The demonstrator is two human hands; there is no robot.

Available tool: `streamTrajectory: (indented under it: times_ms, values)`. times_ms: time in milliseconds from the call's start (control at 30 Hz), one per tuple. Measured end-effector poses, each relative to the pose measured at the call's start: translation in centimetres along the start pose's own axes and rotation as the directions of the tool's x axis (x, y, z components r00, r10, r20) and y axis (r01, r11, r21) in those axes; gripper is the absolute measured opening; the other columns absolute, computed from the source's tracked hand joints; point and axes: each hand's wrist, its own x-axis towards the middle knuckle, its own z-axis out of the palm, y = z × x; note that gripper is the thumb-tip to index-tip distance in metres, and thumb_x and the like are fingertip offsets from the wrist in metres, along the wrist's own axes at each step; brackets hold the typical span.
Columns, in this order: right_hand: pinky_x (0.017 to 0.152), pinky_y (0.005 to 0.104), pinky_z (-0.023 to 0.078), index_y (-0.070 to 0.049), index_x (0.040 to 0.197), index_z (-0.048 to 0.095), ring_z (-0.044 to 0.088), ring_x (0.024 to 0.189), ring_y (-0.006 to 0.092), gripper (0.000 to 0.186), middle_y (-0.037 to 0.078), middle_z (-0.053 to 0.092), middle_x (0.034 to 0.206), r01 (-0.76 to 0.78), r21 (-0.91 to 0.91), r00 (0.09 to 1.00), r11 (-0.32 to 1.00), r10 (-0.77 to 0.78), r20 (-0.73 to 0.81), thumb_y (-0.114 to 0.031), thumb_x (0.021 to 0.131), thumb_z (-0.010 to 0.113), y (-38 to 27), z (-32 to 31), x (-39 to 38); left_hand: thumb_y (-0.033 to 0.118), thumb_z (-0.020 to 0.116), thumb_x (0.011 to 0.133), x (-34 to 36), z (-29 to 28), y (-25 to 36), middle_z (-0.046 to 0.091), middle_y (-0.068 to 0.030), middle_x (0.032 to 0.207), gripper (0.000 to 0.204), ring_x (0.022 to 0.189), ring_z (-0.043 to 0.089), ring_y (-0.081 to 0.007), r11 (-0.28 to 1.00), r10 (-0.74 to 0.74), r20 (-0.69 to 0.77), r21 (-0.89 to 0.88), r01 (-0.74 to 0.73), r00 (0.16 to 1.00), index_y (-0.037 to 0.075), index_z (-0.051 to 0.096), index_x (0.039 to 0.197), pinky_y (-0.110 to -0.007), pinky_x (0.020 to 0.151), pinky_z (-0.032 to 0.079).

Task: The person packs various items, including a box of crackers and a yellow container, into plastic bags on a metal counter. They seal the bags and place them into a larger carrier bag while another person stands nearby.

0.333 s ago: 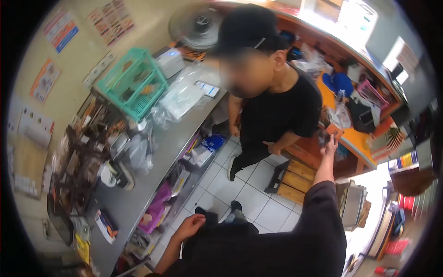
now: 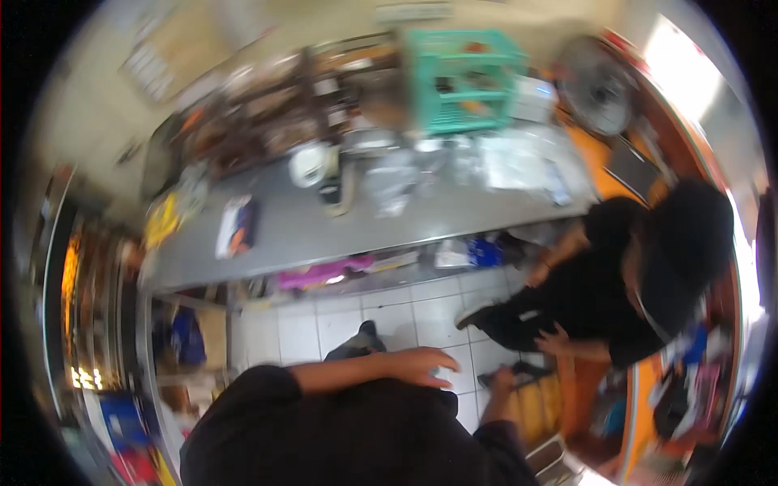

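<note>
Lying across the dark shirt (image 2: 356,429), the left hand (image 2: 421,364) spreads its fingers loosely and holds nothing, above the white tiled floor (image 2: 389,316) below the grey tabletop (image 2: 324,227). The right hand (image 2: 502,379) hangs just beside it, its grip too blurred to tell. Another person in black (image 2: 600,300) stands right.

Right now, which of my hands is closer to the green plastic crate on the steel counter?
Left, narrowly. Your left hand lies flat across your torso, almost straight below the green plastic crate. Your right hand hangs lower and further right, over the floor tiles. Both are well off the steel counter.
</note>
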Motion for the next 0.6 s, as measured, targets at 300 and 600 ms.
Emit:
streamTrajectory:
  times_ms: [300,600]
  values:
    - [0.084,0.0357,0.047,-0.005,0.115,0.057,0.06,0.099,0.0271,0.038,0.015,0.062,0.11,0.735,0.658,0.501,0.164,-0.785,-0.364,-0.022,0.083,0.065,-31.0,-24.4,-9.6,0.05,0.059,0.083,-2.2,-5.4,-5.3,0.058,-0.0135,0.109,0.053,0.102,0.052,-0.0341,0.884,0.199,0.006,0.431,-0.182,0.98,0.007,0.054,0.114,-0.044,0.087,0.04]
    - [0.082,0.0306,0.047,-0.005,0.111,0.06,0.06,0.089,0.0157,0.027,0.007,0.064,0.1,0.83,0.542,0.459,0.129,-0.71,-0.534,-0.022,0.09,0.059,-35.0,-33.5,-4.2,0.026,0.066,0.082,-25.1,-17.7,-15.0,0.06,-0.0135,0.106,0.034,0.103,0.055,-0.0311,0.826,-0.115,-0.928,0.108,0.553,0.354,0.006,0.058,0.108,-0.043,0.092,0.041]
